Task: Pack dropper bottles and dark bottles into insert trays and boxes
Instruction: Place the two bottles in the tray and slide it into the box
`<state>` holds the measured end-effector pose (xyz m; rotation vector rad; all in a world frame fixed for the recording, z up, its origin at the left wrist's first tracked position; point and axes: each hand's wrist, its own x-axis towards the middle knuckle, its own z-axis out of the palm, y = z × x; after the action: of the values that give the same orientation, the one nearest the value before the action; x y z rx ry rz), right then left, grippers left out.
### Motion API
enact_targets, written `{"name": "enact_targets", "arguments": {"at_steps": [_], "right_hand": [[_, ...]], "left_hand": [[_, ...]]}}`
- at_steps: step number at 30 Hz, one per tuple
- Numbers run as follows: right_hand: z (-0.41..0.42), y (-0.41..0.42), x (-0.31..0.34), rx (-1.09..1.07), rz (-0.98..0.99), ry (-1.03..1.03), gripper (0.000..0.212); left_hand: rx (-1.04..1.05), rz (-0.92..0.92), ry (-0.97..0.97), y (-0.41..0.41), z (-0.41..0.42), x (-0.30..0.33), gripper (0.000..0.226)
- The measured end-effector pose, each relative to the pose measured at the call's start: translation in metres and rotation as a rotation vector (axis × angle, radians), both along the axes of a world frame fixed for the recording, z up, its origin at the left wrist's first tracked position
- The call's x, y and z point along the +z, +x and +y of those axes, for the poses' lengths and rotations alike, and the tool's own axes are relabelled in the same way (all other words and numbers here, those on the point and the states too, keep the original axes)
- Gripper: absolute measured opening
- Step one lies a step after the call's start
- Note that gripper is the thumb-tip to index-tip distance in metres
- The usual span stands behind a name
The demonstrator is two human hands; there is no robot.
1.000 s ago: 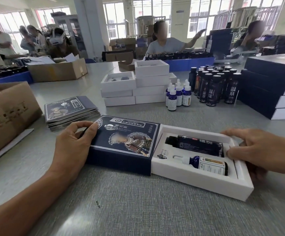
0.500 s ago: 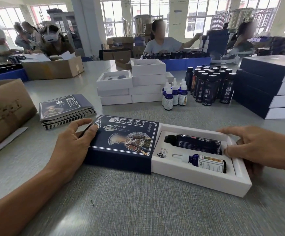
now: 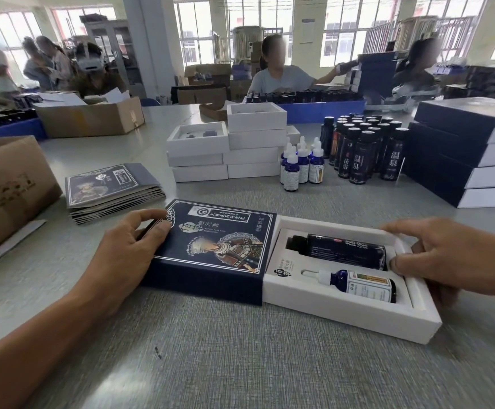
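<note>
A: Far left?

B: Brown corrugated carton [image 3: 7,190] at the table edge. Beside it a fanned stack of glossy printed leaflets [image 3: 113,190], dark blue-grey, flat.

A: Your left hand?

B: My left hand [image 3: 128,255] grips the left end of the navy sleeve [image 3: 216,249]: thumb on the printed top face, fingers curled at its far corner. The sleeve is matte card, rectangular, white-lined border, a figure printed in the middle.

A: And the tray?

B: The white insert tray [image 3: 346,314] sticks out of the sleeve's right end, partway in. Smooth card walls, with cut-out wells. The dark bottle [image 3: 343,249] lies on its side in the far well, glossy black cylinder. The dropper bottle [image 3: 361,286] lies in the near well, blue glass, white label, white teat pointing left.

A: Right hand?

B: My right hand [image 3: 453,258] holds the tray's right end; thumb tip presses on its rim beside the dark bottle's base, index lies along the far wall, other fingers hidden below.

A: Behind?

B: Stacked white trays [image 3: 228,152], upright dropper bottles [image 3: 302,163], a cluster of standing dark bottles [image 3: 364,149], then stacked navy boxes [image 3: 461,152]. Grey textured tabletop [image 3: 240,364] under everything.
</note>
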<state>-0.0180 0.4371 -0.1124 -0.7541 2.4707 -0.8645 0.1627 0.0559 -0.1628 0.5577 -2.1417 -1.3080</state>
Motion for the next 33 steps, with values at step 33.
{"name": "enact_targets", "arguments": {"at_steps": [33], "right_hand": [[-0.003, -0.001, 0.007, 0.012, 0.197, 0.128, 0.057]], "left_hand": [[-0.147, -0.114, -0.122, -0.006, 0.017, 0.01, 0.072]]}}
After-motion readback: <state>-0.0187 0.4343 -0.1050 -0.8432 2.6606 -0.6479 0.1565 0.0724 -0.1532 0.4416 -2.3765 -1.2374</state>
